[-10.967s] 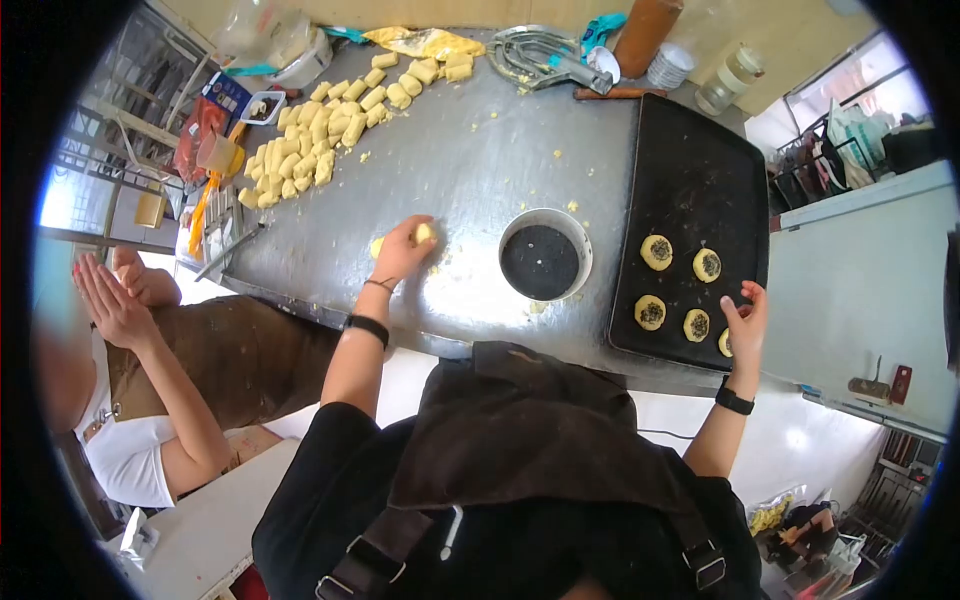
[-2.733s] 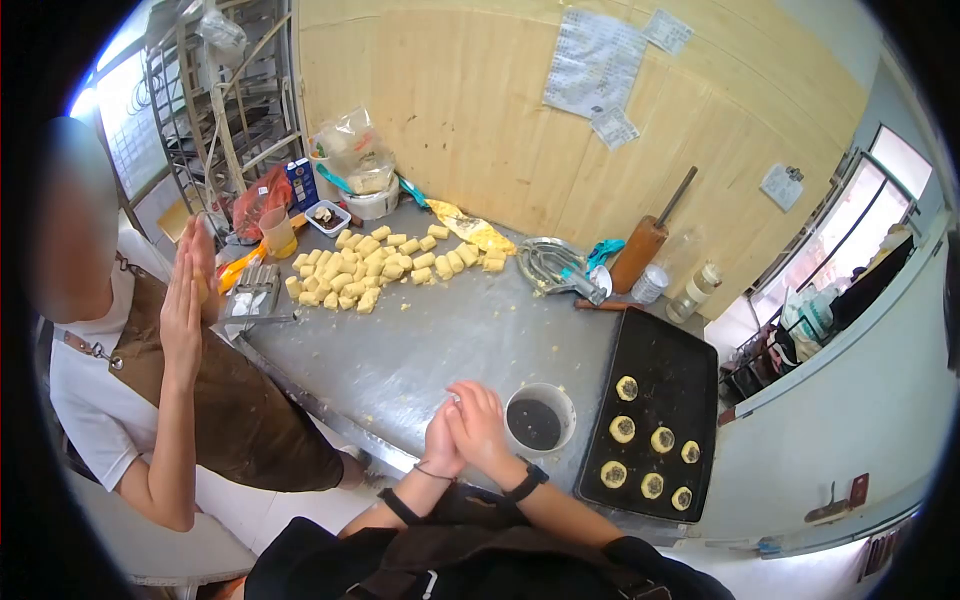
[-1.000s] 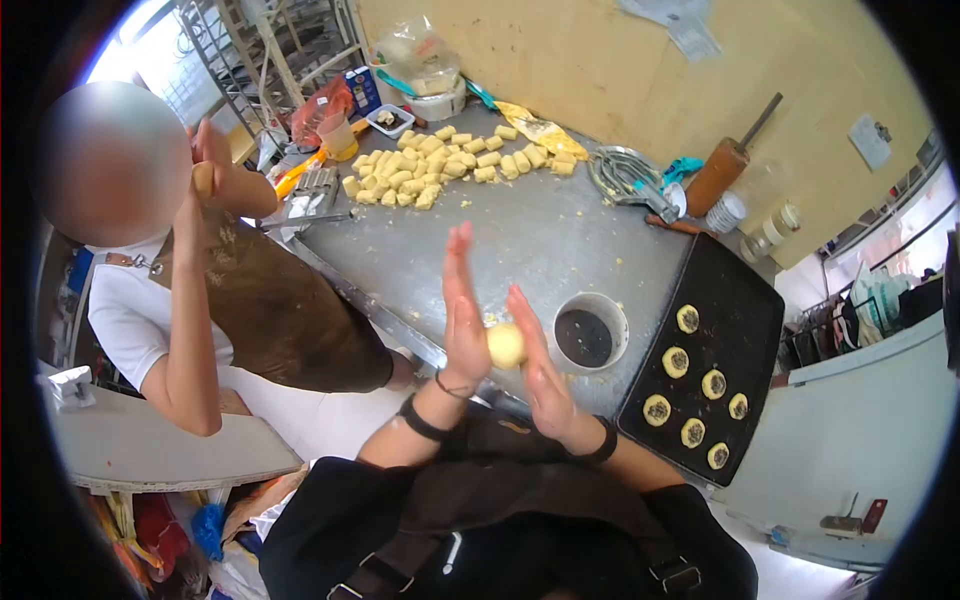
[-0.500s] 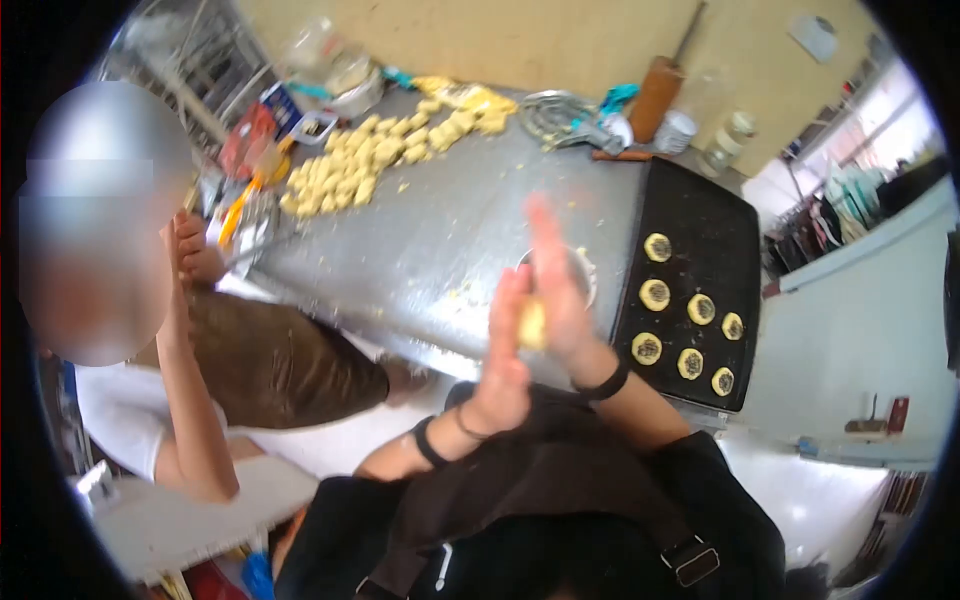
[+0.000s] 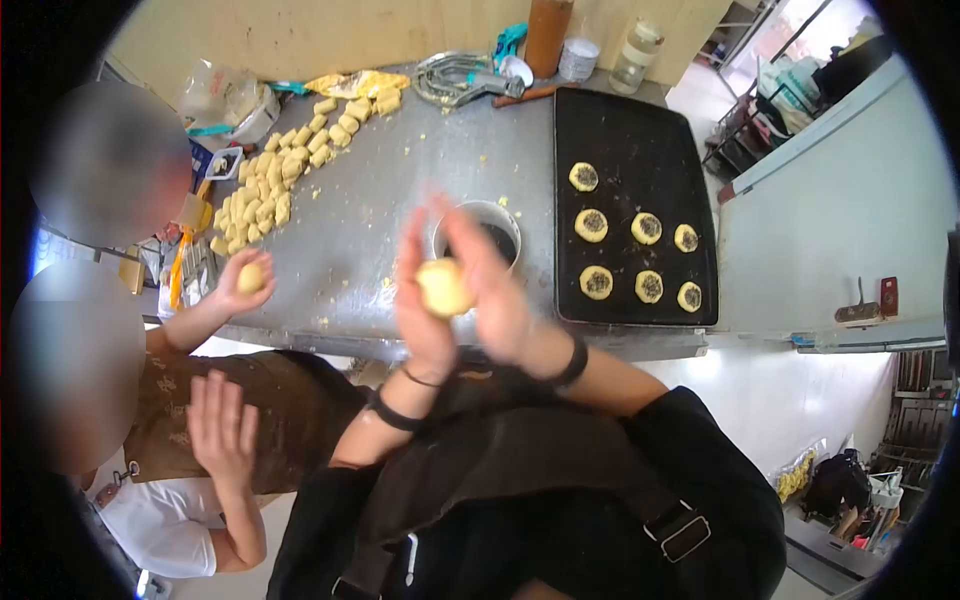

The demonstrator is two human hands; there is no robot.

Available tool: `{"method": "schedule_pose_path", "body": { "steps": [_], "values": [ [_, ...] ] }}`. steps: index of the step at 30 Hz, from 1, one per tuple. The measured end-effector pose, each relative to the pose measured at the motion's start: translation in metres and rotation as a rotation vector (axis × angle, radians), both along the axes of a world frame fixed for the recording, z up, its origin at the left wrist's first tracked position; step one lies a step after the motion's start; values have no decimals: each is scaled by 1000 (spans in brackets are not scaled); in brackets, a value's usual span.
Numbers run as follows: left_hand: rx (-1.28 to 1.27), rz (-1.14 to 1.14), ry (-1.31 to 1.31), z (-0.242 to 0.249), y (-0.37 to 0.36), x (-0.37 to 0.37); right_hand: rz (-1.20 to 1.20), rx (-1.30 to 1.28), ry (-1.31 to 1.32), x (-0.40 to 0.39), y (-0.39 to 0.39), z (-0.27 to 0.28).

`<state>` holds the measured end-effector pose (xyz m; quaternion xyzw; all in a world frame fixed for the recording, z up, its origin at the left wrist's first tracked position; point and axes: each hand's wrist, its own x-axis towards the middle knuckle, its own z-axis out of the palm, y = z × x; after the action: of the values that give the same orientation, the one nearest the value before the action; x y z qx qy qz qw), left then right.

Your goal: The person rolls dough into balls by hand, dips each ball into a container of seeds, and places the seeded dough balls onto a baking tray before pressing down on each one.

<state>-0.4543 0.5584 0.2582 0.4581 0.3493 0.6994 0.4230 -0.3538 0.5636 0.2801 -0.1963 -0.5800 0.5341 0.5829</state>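
Note:
Between my left hand [image 5: 425, 310] and my right hand [image 5: 492, 290] sits a round yellow dough ball [image 5: 445, 288], pressed by both palms. The fingers of both hands point up and away from me, blurred at the tips. Just behind my right hand stands a round bowl [image 5: 513, 222] with dark contents, partly covered by that hand. To the right, a black baking tray [image 5: 640, 130] holds several flat yellow dough rounds with dark speckled tops [image 5: 591, 225].
Many dough pieces [image 5: 265, 190] lie on the metal table [image 5: 390, 160] at the left back. A co-worker's hand [image 5: 245, 285] holds a dough ball; the other hand [image 5: 222, 425] is open. Whisks [image 5: 455, 80] and a jar [image 5: 637, 55] stand along the wall.
The view has turned right. The dough ball shows more fully between my palms. The co-worker's hands, formerly together near the head, are now apart, one with dough.

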Motion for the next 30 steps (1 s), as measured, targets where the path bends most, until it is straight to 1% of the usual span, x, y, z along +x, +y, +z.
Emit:
{"method": "schedule_pose_path", "body": {
  "steps": [1, 2, 3, 4, 5, 6, 7, 9, 10, 12, 13, 14, 15, 16, 17, 18, 19, 20, 21, 22, 23, 25, 26, 29, 30],
  "values": [
    [21, -84, -126, -8, -9, 10, -116, 12, 27, 7, 22, 0],
    [149, -83, -44, -10, -15, 17, -167, -3, -66, 11, 23, -8],
    [171, -45, -44, 3, -12, 15, -223, -12, -158, 12, 25, -19],
    [191, -6, -44, 15, -9, 14, -135, -30, -84, 0, 9, -34],
    [97, 79, -131, 34, 5, 10, -46, -49, -17, -11, -13, -45],
    [131, 112, -78, 29, 23, -6, -46, 50, -111, -10, -26, -26],
    [62, 44, -23, 18, 19, -5, -32, 157, -197, -2, -19, -13],
    [-67, -103, 86, -4, 11, 6, -149, 185, -144, 2, 6, -4],
    [-78, -132, 7, -2, 6, 16, -269, 160, -147, 6, 23, -5],
    [-101, -185, -155, 2, -6, 35, -417, 234, -378, 20, 45, -14],
    [-145, -228, -285, 11, -3, 31, -491, 272, -496, 26, 52, -21],
    [-139, -191, -346, 17, 6, 23, -448, 298, -511, 22, 44, -31],
    [-136, -151, -409, 22, 17, 12, -380, 289, -451, 14, 31, -35],
    [-135, -109, -471, 23, 23, 8, -318, 337, -452, 8, 19, -34],
    [-185, -218, -546, 15, 23, 10, -255, 381, -450, 6, 11, -30],
    [-238, -326, -617, -1, 22, 11, -210, 428, -505, 8, 11, -18],
    [-287, -437, -684, -12, 21, 12, -278, 421, -600, 10, 15, -16],
    [-311, -521, -829, -19, 18, 19, -348, 415, -694, 13, 21, -14],
    [-123, -826, -1177, -17, 11, 21, -418, 408, -787, 16, 27, -13],
    [-340, -618, -1020, -13, 11, 23, -543, 402, -820, 16, 32, -14],
    [-543, -403, -854, -6, 12, 26, -560, 383, -808, 19, 37, -18],
    [-606, -356, -840, -8, 18, 30, -589, 352, -785, 26, 50, -30],
    [-636, -331, -834, -10, 21, 31, -550, 319, -707, 28, 54, -35],
    [-702, -367, -713, -30, 31, 31, -28, -281, -165, 28, 62, -65],
    [-677, -430, -739, -35, 35, 28, 23, -237, -73, 33, 63, -59]
  ]
}}
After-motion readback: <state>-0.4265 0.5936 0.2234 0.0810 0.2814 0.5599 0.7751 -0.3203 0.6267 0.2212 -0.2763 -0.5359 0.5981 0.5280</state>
